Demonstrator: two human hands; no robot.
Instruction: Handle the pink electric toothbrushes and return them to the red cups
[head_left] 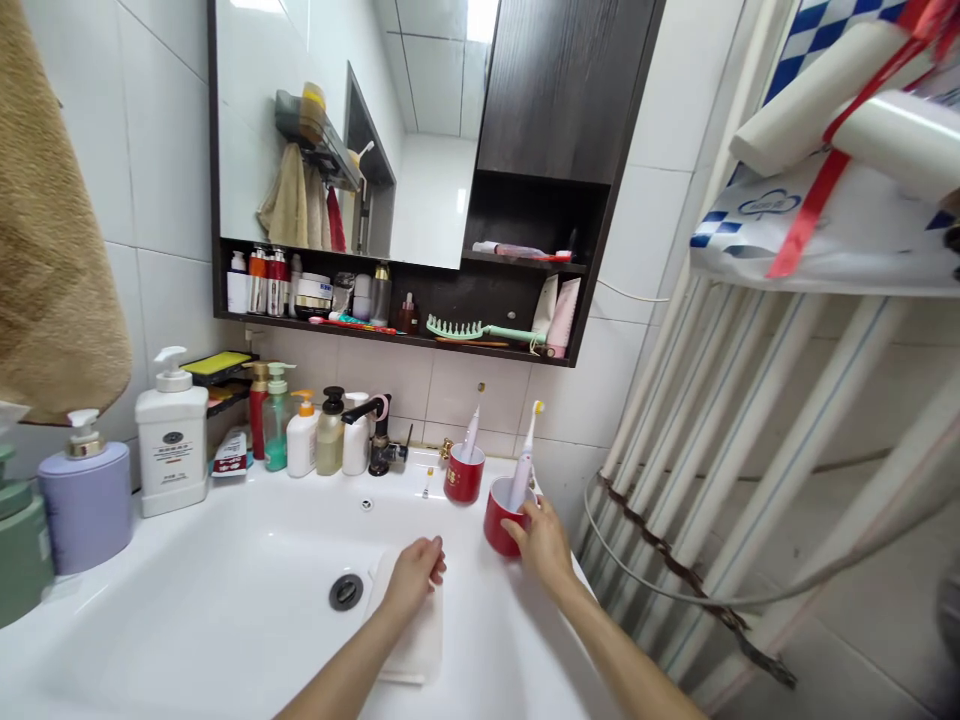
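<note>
My right hand [546,545] grips a red cup [499,520] at its right side, thumb on the front and fingers by the rim. A white electric toothbrush [523,465] with a yellow-tipped head stands upright in that cup. Over the right part of the sink, my left hand [411,580] is closed with fingers curled; whatever is in it, if anything, is hidden. Below it lies a thin white cloth or sheet [416,645]. Just behind and left of the gripped cup is a second red cup [463,480], holding another electric toothbrush [472,432].
A white sink [225,600] with a dark drain [346,592] spreads before me. The black faucet [380,440] and several pump bottles [302,440] line its back edge. A mirror cabinet [525,350] hangs above; white radiator pipes [720,400] and a cable stand at right.
</note>
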